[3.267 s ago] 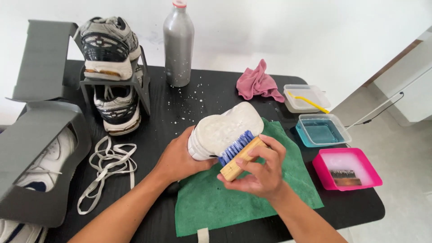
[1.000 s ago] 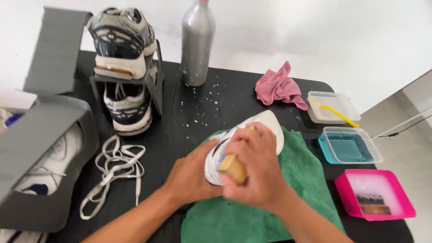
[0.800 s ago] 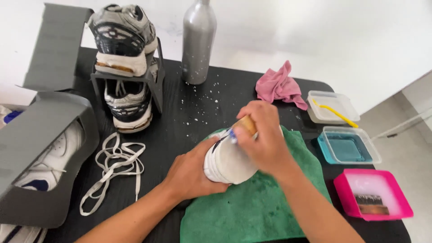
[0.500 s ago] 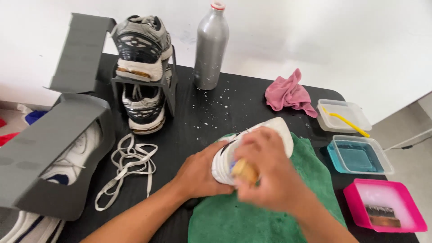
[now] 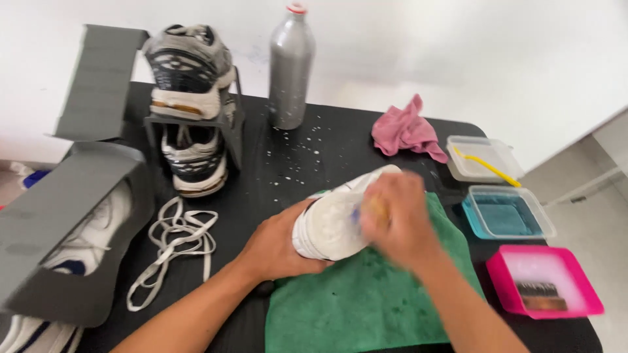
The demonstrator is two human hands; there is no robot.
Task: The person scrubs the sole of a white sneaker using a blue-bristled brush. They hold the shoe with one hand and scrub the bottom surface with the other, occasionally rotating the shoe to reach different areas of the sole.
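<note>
Both hands closed: left hand (image 5: pixel 278 245) on shoe (image 5: pixel 330 222), right hand (image 5: pixel 396 219) on brush (image 5: pixel 375 208).

Over the green cloth (image 5: pixel 366 301) near the front edge of the black table (image 5: pixel 340 140), our left hand (image 5: pixel 278 245) grips a white shoe (image 5: pixel 330 219) sole-up while our blurred right hand (image 5: pixel 399 219) presses a brush (image 5: pixel 374 208) to it. White laces (image 5: pixel 173 245) lie toward the left edge; a pink tub (image 5: pixel 546 281) sits at the front right corner.
</note>
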